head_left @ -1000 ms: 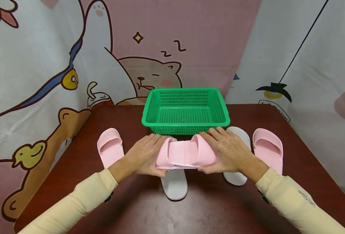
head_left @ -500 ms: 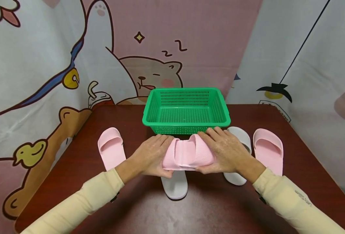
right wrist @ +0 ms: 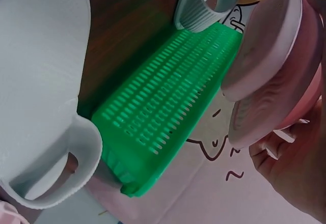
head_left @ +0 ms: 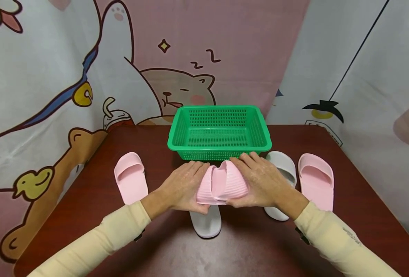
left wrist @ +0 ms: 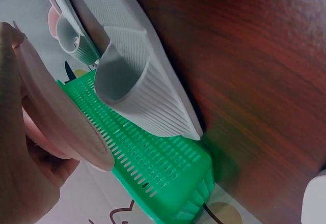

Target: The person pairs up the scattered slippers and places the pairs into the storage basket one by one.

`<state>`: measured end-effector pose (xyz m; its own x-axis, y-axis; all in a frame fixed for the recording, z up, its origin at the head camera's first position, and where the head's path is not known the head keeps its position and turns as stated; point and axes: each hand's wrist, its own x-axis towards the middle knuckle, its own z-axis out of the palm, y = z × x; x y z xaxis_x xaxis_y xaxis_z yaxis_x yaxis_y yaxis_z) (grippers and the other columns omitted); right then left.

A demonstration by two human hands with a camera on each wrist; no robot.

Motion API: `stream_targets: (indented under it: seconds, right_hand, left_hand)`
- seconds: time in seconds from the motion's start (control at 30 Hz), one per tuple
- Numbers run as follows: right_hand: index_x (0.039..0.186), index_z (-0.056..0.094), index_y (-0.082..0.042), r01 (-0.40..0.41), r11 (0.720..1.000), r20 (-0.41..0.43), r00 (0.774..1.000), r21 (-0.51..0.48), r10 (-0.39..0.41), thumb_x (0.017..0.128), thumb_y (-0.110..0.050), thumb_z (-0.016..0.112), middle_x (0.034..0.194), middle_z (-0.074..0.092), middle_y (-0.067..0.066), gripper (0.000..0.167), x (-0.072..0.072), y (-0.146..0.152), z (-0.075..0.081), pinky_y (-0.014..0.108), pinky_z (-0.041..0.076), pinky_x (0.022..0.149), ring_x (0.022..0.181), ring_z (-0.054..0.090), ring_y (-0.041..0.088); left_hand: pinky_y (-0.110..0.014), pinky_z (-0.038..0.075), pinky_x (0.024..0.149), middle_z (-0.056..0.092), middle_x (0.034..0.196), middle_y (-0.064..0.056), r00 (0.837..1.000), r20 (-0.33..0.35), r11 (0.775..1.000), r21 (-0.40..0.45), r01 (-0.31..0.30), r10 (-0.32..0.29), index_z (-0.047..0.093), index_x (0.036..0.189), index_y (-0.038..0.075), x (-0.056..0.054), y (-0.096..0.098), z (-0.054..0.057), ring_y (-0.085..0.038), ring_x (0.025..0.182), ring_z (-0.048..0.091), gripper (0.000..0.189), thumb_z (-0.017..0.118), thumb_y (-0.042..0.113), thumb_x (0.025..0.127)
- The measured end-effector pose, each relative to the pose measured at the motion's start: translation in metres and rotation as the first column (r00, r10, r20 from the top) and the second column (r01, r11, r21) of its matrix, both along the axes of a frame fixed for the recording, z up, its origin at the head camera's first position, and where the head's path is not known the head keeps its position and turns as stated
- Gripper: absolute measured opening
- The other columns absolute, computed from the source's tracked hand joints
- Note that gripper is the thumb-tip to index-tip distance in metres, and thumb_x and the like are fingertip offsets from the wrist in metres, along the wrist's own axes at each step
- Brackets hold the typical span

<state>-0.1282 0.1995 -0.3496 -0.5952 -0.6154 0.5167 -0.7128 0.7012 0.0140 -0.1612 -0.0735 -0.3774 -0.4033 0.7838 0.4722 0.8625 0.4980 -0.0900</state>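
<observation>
Two pink slippers are held close together above the table, in front of the basket. My left hand (head_left: 184, 186) grips the left pink slipper (head_left: 205, 188) at its strap end, thumb below. My right hand (head_left: 261, 181) grips the right pink slipper (head_left: 236, 184) the same way. In the right wrist view, the held pair's thick pink soles (right wrist: 270, 46) overlap in layers; the exact overlap is hard to tell. Beneath the hands lies a white slipper (head_left: 206, 223), its strap hidden in the head view. Another white slipper (head_left: 280, 163) lies partly behind my right hand.
A green plastic basket (head_left: 220, 149) with slotted walls stands at the back of the dark red table (head_left: 163, 242). Single pink slippers lie on either side, a left one (head_left: 131, 179) and a right one (head_left: 316, 181). Cartoon-printed cloth (head_left: 249, 50) hangs behind.
My hands have come closer together, the left one moving right and the right one slightly left. The gap between the two held slippers' straps has narrowed.
</observation>
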Motion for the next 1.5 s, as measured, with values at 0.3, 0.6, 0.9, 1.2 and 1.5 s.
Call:
stream_targets:
  seconds: [0.3,0.6,0.9,1.2,1.5]
  right_hand:
    - [0.137,0.050,0.005,0.023,0.998,0.070,0.997,-0.050,-0.020,0.063,-0.075,0.076,0.111,0.052,0.015,0.112,-0.003,-0.002,-0.013,0.041,0.048,0.080,0.101,0.047,0.028]
    - [0.132,0.048,0.000,-0.004,0.995,0.131,0.991,-0.098,0.017,0.064,-0.072,0.076,0.115,0.049,0.012,0.103,-0.002,-0.006,-0.008,0.039,0.046,0.081,0.103,0.044,0.026]
    - [0.128,0.050,0.000,-0.020,0.993,0.121,0.992,-0.120,0.034,0.066,-0.076,0.074,0.115,0.052,0.011,0.101,-0.012,-0.010,-0.007,0.038,0.044,0.082,0.102,0.046,0.025]
    - [0.126,0.063,-0.005,0.002,0.994,0.210,0.977,-0.112,0.022,0.091,-0.060,0.066,0.129,0.058,0.007,0.065,-0.026,0.007,-0.001,0.048,0.044,0.101,0.122,0.053,0.025]
    - [0.151,0.045,-0.001,0.268,0.963,0.400,0.886,-0.032,-0.234,0.100,-0.054,0.055,0.156,0.040,0.017,0.073,-0.061,0.057,-0.004,0.057,0.026,0.114,0.145,0.032,0.037]
  left_hand:
    - [-0.037,0.048,0.094,0.059,0.118,-0.011,0.999,-0.034,1.000,0.031,0.004,-0.003,0.055,0.131,-0.002,-0.001,0.004,-0.002,-0.024,0.107,0.055,0.108,0.072,0.073,0.055]
    - [-0.037,0.047,0.094,0.060,0.113,-0.009,0.998,-0.049,0.997,0.061,0.049,-0.046,0.057,0.124,0.000,0.001,0.014,0.005,-0.024,0.103,0.056,0.098,0.069,0.071,0.057]
    - [-0.036,0.048,0.085,0.061,0.112,-0.006,1.000,-0.021,1.000,0.029,0.003,-0.002,0.058,0.124,0.003,-0.005,0.010,0.012,-0.022,0.101,0.055,0.094,0.070,0.070,0.058]
    - [-0.037,0.048,0.089,0.062,0.116,-0.008,0.999,0.035,1.000,-0.030,0.001,0.000,0.060,0.125,0.001,-0.004,-0.006,0.002,-0.024,0.108,0.054,0.100,0.074,0.075,0.059]
    - [-0.037,0.047,0.094,0.062,0.121,-0.009,0.998,0.055,1.000,-0.005,0.007,-0.006,0.059,0.129,0.001,-0.008,-0.004,-0.001,-0.024,0.111,0.053,0.105,0.077,0.074,0.056]
